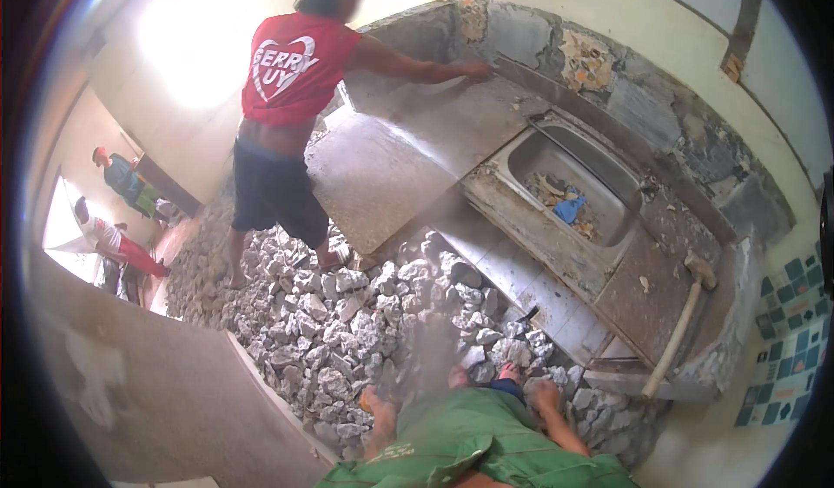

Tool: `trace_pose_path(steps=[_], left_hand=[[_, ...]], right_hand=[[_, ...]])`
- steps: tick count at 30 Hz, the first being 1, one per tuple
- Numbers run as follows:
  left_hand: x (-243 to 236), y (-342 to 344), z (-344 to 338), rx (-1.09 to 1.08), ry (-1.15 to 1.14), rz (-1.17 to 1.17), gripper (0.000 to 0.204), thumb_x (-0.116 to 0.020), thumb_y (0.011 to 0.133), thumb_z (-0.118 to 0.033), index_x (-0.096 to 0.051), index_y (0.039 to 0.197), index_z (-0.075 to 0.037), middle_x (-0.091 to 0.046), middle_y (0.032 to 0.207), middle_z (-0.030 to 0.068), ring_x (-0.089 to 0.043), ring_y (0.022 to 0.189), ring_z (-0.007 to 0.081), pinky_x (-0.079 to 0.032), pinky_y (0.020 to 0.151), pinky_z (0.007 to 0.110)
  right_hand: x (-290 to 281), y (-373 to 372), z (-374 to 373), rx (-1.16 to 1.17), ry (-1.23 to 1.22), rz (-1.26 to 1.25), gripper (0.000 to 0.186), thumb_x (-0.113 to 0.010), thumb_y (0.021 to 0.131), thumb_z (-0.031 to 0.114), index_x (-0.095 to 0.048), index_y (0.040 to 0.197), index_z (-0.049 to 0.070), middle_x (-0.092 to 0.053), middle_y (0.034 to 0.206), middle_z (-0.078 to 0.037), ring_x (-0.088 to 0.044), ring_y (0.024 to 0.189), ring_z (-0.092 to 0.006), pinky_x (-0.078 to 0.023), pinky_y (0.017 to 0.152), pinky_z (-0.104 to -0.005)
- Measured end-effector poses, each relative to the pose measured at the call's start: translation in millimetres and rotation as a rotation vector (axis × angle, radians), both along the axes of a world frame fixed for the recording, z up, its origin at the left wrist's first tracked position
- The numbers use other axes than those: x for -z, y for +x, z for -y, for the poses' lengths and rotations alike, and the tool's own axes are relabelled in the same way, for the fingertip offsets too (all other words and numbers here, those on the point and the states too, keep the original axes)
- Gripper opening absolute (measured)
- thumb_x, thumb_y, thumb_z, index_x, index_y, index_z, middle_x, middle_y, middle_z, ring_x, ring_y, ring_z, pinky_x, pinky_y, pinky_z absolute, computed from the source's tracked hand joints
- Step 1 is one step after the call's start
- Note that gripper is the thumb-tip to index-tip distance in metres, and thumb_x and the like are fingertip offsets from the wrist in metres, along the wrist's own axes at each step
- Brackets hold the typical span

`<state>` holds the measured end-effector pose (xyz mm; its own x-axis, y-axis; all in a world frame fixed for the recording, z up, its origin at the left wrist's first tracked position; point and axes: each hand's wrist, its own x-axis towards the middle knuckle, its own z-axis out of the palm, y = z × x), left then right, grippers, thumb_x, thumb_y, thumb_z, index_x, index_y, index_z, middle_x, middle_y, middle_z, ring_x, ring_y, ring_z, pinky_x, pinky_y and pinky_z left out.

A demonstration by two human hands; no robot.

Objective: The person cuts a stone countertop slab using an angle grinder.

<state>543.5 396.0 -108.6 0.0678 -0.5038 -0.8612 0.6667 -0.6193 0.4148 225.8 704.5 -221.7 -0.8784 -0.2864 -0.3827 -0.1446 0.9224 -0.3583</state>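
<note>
My left hand (379, 406) hangs low beside my green shirt (469, 436), over the rubble. Its fingers look curled, with a small orange patch at them that I cannot make out. On the other side of the shirt my right hand (546, 396) hangs near the broken counter's lower edge; its fingers are too small and blurred to read. A sledgehammer with a wooden handle (676, 336) leans along the counter's right end, its head (700, 273) on top, apart from both hands. My bare toes (508, 371) show on the rubble between them.
Broken concrete rubble (347, 340) covers the floor. A steel sink (608, 236) with debris and a blue scrap sits in the tilted, dusty counter slab (382, 175). A person in a red shirt (291, 67) reaches across the counter. Two more people (126, 180) are far left, past a low wall (165, 375).
</note>
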Motion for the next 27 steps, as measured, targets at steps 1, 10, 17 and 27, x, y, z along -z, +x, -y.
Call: trace_pose_path(steps=[1,10,17,27], left_hand=[[-4.0,-2.0,1.2,0.058,-0.055,0.024,0.026,-0.060,0.069,-0.016,-0.051,0.093,-0.010,-0.055,0.098,0.0075,-0.054,0.087,0.0272,-0.050,0.069,0.045],[40.1,-2.3,22.8,0.113,-0.047,-0.005,0.027,-0.060,0.071,-0.017,-0.050,0.095,-0.011,-0.056,0.097,0.0060,-0.056,0.085,0.0262,-0.051,0.069,0.043],[66.2,3.7,24.6,0.117,-0.060,-0.036,0.027,-0.060,0.071,-0.018,-0.050,0.096,-0.011,-0.056,0.096,0.0048,-0.057,0.084,0.0255,-0.051,0.069,0.042],[74.9,37.7,7.4,0.065,-0.114,0.036,0.022,-0.060,0.072,-0.016,-0.052,0.092,-0.010,-0.057,0.087,0.0049,-0.059,0.077,0.0263,-0.052,0.070,0.044]], right_hand=[[24.5,11.3,-47.1,0.260,-0.013,0.118,0.031,-0.056,0.088,0.031,-0.069,0.089,0.004,-0.067,0.083,-0.015,-0.064,0.078,-0.0303,-0.047,0.070,-0.0466],[-8.7,34.1,-90.8,0.378,-0.170,0.227,0.033,-0.053,0.090,0.025,-0.062,0.108,-0.002,-0.064,0.107,-0.021,-0.060,0.097,-0.0374,-0.045,0.084,-0.0432],[-96.8,-99.0,14.9,0.185,-0.274,-0.604,0.034,-0.048,0.092,0.010,-0.052,0.124,-0.002,-0.058,0.115,-0.024,-0.056,0.105,-0.0400,-0.042,0.089,-0.0453],[-153.3,-257.9,45.2,0.247,-0.369,-0.839,0.033,-0.048,0.094,0.010,-0.049,0.125,-0.001,-0.050,0.127,-0.023,-0.046,0.120,-0.0396,-0.037,0.100,-0.0463]])
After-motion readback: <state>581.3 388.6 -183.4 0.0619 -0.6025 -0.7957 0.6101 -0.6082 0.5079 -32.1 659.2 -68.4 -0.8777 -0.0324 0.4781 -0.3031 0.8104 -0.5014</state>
